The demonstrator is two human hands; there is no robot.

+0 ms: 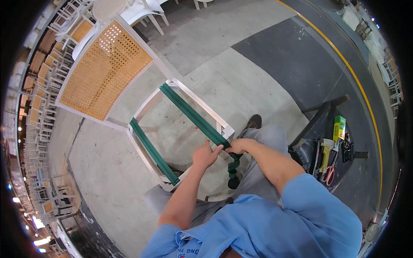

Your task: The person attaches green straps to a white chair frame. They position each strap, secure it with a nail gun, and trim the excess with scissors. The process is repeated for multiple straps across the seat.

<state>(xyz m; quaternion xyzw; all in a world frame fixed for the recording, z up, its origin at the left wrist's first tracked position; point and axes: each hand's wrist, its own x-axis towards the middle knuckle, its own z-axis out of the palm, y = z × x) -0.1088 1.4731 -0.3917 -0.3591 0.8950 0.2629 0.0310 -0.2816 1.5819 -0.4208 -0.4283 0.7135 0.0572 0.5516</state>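
A white chair frame (198, 99) with a woven cane back (105, 69) stands before me, its seat opening bare in the middle. Two green webbing straps run from back to front across it: a left strap (153, 150) and a right strap (193, 115). At the front end of the right strap, my left hand (205, 155) is closed, its thumb against the webbing edge. My right hand (240, 146) pinches the same webbing by the front rail. Below it, the loose tail (233, 165) hangs twisted down to a small roll (233, 183) near my leg.
On my right, a black padded seat (307, 144) carries red-handled scissors (329, 175), a yellow-handled tool (325, 154), a black tool (347, 148) and a green-yellow box (339, 128). Many chairs (43, 94) line the left. A white table (140, 13) stands beyond the cane back.
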